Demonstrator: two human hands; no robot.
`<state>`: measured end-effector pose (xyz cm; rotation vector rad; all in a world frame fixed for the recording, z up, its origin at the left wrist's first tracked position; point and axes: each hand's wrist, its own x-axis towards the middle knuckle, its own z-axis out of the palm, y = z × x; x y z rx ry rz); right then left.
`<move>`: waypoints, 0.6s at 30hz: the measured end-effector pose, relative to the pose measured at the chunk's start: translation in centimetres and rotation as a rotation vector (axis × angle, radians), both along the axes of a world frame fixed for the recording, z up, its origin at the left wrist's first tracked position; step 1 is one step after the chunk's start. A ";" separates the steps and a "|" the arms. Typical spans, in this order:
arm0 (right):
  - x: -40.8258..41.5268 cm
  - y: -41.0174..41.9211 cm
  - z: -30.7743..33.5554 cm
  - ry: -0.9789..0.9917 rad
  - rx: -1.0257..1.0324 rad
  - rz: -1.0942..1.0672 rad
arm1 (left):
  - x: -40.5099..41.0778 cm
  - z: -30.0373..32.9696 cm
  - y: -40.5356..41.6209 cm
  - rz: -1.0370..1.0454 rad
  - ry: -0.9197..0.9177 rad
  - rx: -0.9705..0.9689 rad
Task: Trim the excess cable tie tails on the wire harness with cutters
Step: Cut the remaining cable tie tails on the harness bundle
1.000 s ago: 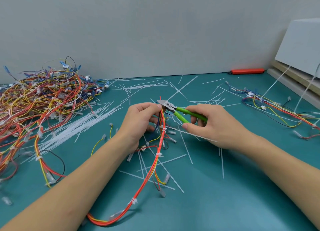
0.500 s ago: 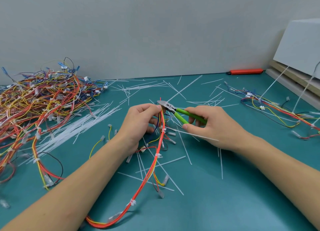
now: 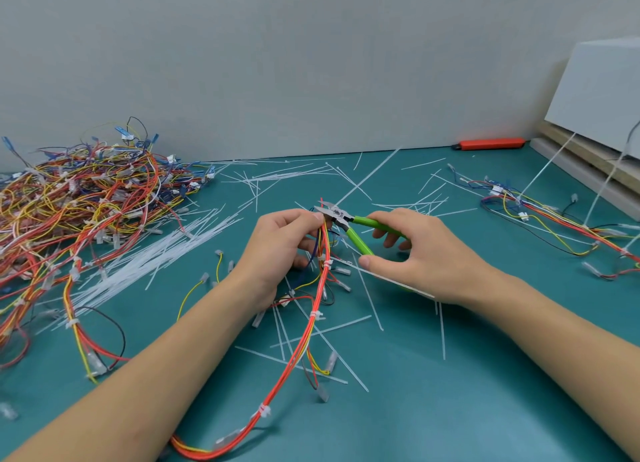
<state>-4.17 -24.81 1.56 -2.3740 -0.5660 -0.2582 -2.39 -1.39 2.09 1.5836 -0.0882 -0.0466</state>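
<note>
Fingers of the left hand (image 3: pixel 282 245) are curled together, pinching the wire harness (image 3: pixel 313 317) near its upper end, at centre of frame. Fingers of the right hand (image 3: pixel 420 255) are partly spread around the green handles of the cutters (image 3: pixel 349 224), thumb on the near handle, other fingers on the far one. The handles stand apart and the blades are parted, their tips just beside the left fingertips at the harness's top. From the left hand the harness runs down toward 6 o'clock, white cable ties (image 3: pixel 316 315) spaced along it, then curves toward 7 o'clock on the teal table (image 3: pixel 450 392).

At 9 o'clock lies a large pile of harnesses (image 3: pixel 86 201), with a sheaf of white tie strips (image 3: pixel 138 264) beside it. Cut tie tails (image 3: pixel 369 297) are scattered around both hands. At 3 o'clock lies another harness (image 3: pixel 554 222); at 1 o'clock, against the wall, a red tool (image 3: pixel 490 144).
</note>
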 end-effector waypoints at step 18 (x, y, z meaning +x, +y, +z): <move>0.0 0.3 -0.4 0.024 0.009 -0.002 | -0.1 0.0 0.0 -0.006 -0.008 0.009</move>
